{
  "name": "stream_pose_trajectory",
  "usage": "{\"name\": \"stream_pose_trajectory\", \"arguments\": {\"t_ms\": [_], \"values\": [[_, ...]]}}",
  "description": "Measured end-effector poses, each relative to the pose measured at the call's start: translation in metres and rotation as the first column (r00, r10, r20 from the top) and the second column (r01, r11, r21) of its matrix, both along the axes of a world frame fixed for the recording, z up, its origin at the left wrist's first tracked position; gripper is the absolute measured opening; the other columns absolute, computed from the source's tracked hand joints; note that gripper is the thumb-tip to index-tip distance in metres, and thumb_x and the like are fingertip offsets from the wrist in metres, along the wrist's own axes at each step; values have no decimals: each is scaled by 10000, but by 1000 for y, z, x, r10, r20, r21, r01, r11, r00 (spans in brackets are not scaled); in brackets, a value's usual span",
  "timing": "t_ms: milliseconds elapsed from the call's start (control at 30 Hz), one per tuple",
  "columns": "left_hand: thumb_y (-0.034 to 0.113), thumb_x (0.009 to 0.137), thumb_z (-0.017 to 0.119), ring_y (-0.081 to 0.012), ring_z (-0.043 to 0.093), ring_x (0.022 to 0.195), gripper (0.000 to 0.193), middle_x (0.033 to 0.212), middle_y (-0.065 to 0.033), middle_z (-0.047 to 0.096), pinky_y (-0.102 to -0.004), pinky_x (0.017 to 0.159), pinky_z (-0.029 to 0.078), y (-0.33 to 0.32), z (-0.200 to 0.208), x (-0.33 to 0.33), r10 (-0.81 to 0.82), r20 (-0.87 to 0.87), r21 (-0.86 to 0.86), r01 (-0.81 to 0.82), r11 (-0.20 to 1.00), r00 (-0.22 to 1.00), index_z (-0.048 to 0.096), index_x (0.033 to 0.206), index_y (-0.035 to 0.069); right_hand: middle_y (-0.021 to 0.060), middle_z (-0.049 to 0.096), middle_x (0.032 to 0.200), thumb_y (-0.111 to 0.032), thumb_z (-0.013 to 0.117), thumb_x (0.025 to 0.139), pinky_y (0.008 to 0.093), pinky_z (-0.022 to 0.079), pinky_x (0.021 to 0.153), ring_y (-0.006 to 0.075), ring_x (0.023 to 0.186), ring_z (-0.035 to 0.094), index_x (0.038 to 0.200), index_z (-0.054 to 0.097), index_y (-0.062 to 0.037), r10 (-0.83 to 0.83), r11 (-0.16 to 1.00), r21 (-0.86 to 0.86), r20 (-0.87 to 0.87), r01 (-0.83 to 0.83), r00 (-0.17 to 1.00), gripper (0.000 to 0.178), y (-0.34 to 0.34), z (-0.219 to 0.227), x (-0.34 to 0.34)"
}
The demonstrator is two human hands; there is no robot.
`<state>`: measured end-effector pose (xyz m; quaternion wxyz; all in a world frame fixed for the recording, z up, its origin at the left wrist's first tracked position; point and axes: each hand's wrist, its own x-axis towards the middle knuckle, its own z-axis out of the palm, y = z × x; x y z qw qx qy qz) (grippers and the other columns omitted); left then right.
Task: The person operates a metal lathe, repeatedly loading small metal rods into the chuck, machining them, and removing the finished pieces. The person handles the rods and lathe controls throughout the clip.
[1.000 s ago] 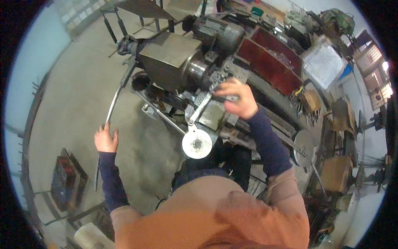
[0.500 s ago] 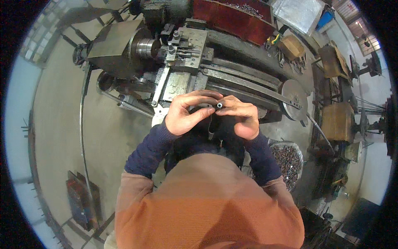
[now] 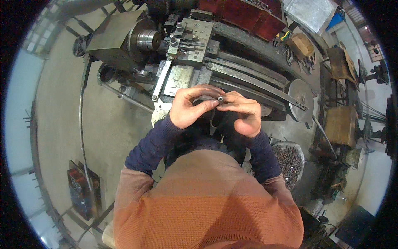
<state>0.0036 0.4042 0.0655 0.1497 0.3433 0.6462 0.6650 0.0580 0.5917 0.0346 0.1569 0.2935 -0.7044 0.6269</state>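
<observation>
Speaker 1: Fingertips of the left hand and the right hand meet on what?

Speaker 2: On a small cylindrical metal part, pinched from both sides, its ring-like end facing upward. Exactly which right fingers bear on it cannot be told.

Speaker 1: Where does the part lie relative to the machine?

Speaker 2: Between the hands, in front of the lathe. Beyond the grip and to its right runs the bed; beyond and to its left stand the tool post and, farther left, the bright metal chuck. Just left of the left hand is a pale round disc.

Speaker 1: And the surroundings?

Speaker 2: Right of the grip and nearer the body, a pale sack holds many small metal pieces. Well beyond the grip sits a dark red tray; right of it, a cardboard box.
</observation>
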Motion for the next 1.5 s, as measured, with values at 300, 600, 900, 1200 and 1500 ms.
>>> {"name": "stream_pose_trajectory", "arguments": {"t_ms": [300, 600, 900, 1200, 1500], "values": [[60, 768, 601, -220, 586, 952, 191, 980, -130, 631, -321, 850, 437, -1, -2, -9, 57, -68, -36, -60, 998, 996, 618, 944, -13, 165, 613, 908, -471, 586, 731, 371, 425, 806, 307, 859, 575, 886, 654, 40, -21, 997, 72, 8, 21, 1000, 538, 2, -2, -11], [22, 740, 594, -280, 583, 959, 212, 972, -131, 627, -345, 841, 447, -4, -20, -12, 173, -477, -28, -212, 977, 862, 625, 949, 7, 165, 620, 926, -484, 580, 736, 372, 426, 805, 307, 886, 573, 878, 652, 45, -29, 999, 38, 28, 28, 999, 552, -4, -3, -16], [22, 754, 590, -268, 605, 874, 171, 913, -154, 628, -322, 782, 462, -13, -12, -6, 135, -250, -58, -154, 986, 959, 620, 915, -26, 143, 623, 940, -278, 600, 663, 359, 440, 803, 299, 874, 581, 885, 665, -7, -73, 979, 185, -57, 83, 996, 356, 9, 13, -18], [44, 767, 576, -201, 623, 780, 143, 830, -136, 643, -278, 725, 459, -62, -3, -23, 262, -245, -172, -307, 936, 934, 633, 878, -25, 145, 610, 907, -153, 609, 582, 338, 470, 761, 274, 862, 586, 970, 626, -30, -538, 738, 334, -236, 587, 810, 408, 129, 82, -157], [97, 782, 579, -170, 608, 715, 171, 786, -144, 639, -284, 656, 460, -117, -31, -16, 427, -112, -259, -441, 859, 897, 630, 878, -36, 129, 604, 861, -266, 595, 650, 404, 448, 662, 293, 764, 572, 871, 619, -8, -114, 397, 718, -579, 571, 807, 340, 8, 227, 19]]}}
